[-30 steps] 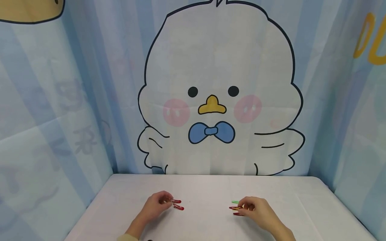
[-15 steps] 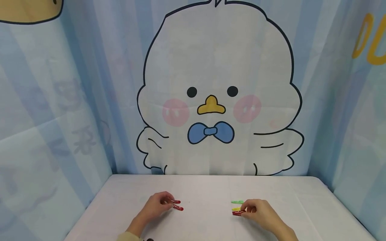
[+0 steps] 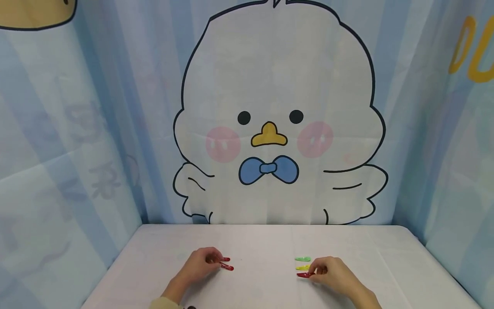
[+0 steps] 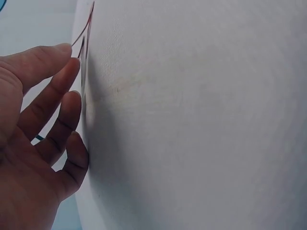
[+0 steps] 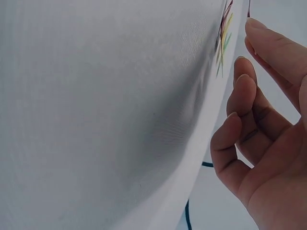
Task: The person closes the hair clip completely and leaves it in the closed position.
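On the left of the white table, my left hand pinches the end of a red snap hair clip between thumb and forefinger. A second red hair clip lies just behind it, partly covered by the fingers. Across the table, my right hand pinches a red hair clip, its tip showing at the fingertips in the right wrist view. Below those fingertips lie a dark red hair clip, a yellow hair clip and a green hair clip, in a column.
The white table reaches back to a printed curtain with a cartoon chick. A small dark round object shows at the bottom edge, near the left sleeve.
My right hand has moved slightly toward me with the red clip, from over the yellow clip to the red one, uncovering the green and yellow clips. The left hand stays nearly still.
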